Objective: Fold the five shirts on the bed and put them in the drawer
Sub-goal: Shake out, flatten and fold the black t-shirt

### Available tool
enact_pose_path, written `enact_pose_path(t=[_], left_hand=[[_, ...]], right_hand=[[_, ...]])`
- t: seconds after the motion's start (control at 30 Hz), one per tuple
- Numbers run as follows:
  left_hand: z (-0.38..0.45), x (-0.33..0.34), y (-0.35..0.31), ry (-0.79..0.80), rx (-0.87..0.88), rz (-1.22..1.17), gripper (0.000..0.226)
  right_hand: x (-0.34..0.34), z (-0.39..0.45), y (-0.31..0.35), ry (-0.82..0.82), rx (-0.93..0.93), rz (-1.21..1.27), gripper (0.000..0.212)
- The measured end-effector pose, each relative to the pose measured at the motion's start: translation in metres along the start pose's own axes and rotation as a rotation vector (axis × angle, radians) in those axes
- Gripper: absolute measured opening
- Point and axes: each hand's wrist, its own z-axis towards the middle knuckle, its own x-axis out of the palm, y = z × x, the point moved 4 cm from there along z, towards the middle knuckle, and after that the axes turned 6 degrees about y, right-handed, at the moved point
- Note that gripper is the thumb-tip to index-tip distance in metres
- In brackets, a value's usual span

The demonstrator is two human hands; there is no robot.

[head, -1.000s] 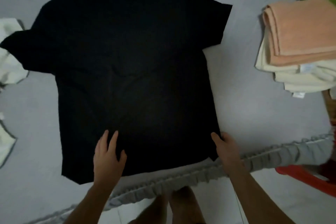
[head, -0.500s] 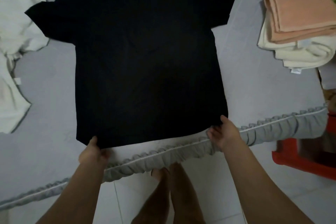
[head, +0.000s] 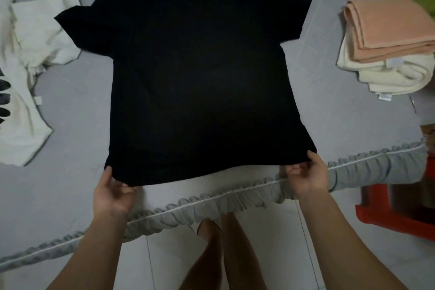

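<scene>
On bed (head: 341, 125), black shirt (head: 202, 73), hem corners pinched by left hand (head: 113, 193), right hand (head: 308, 179)

A: Dim, flat indoor light, cool grey cast. No glare anywhere.

B: Shadows?

A: Soft only; faint one under the black shirt (head: 202, 73) hem. Shirt reads as solid black, folds barely visible.

B: Sharpness?

A: Soft overall, grainy. White clothes (head: 30, 54) at the left edge smeared. Wide-angle bend: bed edge (head: 211, 202) curves.

forearms (head: 98, 242): bare, no sleeves | wrists: unadorned | legs (head: 226, 254): bare
</scene>
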Motion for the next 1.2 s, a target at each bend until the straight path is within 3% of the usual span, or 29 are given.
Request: enact_pose_path(t=[0.17,0.23,0.33,0.4,0.53,0.6,0.73,0.8,0.87,0.93,1.03,1.2], left_hand=[[0.000,-0.019,-0.013,0.022,0.137,-0.136,0.045],[-0.002,-0.034,0.002,-0.023,0.056,0.029,0.022],[0.005,-0.060,0.020,-0.208,-0.097,0.293,0.023],[0.008,-0.071,0.018,-0.325,-0.142,0.459,0.019],[0.004,-0.078,-0.001,-0.489,-0.034,0.967,0.030],[0.001,-0.076,-0.005,-0.487,0.002,1.191,0.042],[0.005,-0.082,-0.005,-0.464,-0.112,1.266,0.061],[0.005,-0.082,-0.005,-0.501,-0.112,1.251,0.058],[-0.002,-0.073,-0.009,-0.628,0.026,1.320,0.042],[-0.012,-0.042,-0.011,-0.662,0.296,1.417,0.037],[-0.007,0.034,0.002,-0.302,0.684,1.666,0.053],[0.047,0.160,0.040,0.153,0.804,1.953,0.064]], right_hand=[[-0.025,0.002,0.010,-0.086,-0.074,-0.082,0.020],[-0.045,0.006,0.005,-0.213,-0.041,-0.171,0.016],[-0.065,0.010,0.000,-0.386,-0.020,-0.429,0.033],[-0.063,0.013,0.005,-0.402,-0.082,-0.700,0.033],[-0.056,0.017,0.016,-0.369,-0.152,-0.979,0.028],[-0.056,0.018,0.019,-0.423,-0.134,-1.146,0.028],[-0.048,0.013,0.025,-0.559,-0.043,-1.525,0.036],[-0.034,0.007,0.029,-0.600,-0.197,-1.665,0.035],[-0.004,0.002,0.027,-0.442,-0.548,-1.885,0.043],[0.035,0.003,0.011,-0.135,-0.821,-2.105,0.057],[0.089,0.023,-0.021,0.144,-0.904,-2.268,0.072],[0.172,0.071,-0.072,0.367,-0.969,-2.434,0.079]])
